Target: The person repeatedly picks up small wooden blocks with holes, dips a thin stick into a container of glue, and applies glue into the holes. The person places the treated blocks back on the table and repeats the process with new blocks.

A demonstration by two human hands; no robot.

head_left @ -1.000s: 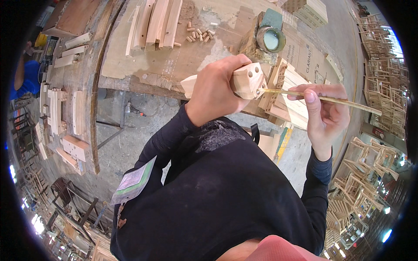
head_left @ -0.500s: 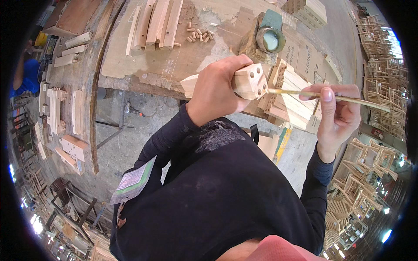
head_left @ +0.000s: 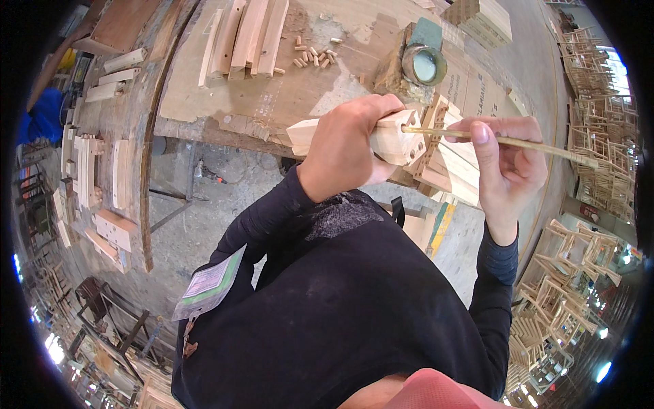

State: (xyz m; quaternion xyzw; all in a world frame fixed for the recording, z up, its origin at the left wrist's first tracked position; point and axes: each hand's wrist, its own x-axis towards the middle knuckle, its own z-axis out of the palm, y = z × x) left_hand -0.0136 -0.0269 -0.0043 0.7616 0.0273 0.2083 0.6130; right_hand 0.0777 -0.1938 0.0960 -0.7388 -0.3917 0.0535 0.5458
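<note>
since the frame half a second back, the right hand [head_left: 509, 174] has come leftward and the thin stick [head_left: 432, 131] with it; its tip, then at the near right edge of the wooden block [head_left: 392, 140], now overlaps the upper part of the drilled end. whether it enters a hole, cannot tell. block itself nudged slightly right. left hand [head_left: 343, 142] wrapped firmly around the block, back of hand up, most fingers hidden beneath; grip is behind the end, seemingly to leave the holes bare and turned toward the stick. block is held up in front of the torso, near the bench edge, likely for a clear view and easy reach. right hand pinches the stick between thumb and fingers, pen-fashion, probably for fine aim; long tail juts out rightward. round pot [head_left: 441, 71] with pale liquid [head_left: 424, 67] stands just beyond the hands, perhaps for a short reach, against a stained wood chunk [head_left: 388, 76] that may steady it. dowels [head_left: 313, 56] lie loose in a small heap beside curved slats [head_left: 248, 37] laid side by side. drilled pieces [head_left: 446, 162] are stacked near the right hand, holes exposed.
</note>
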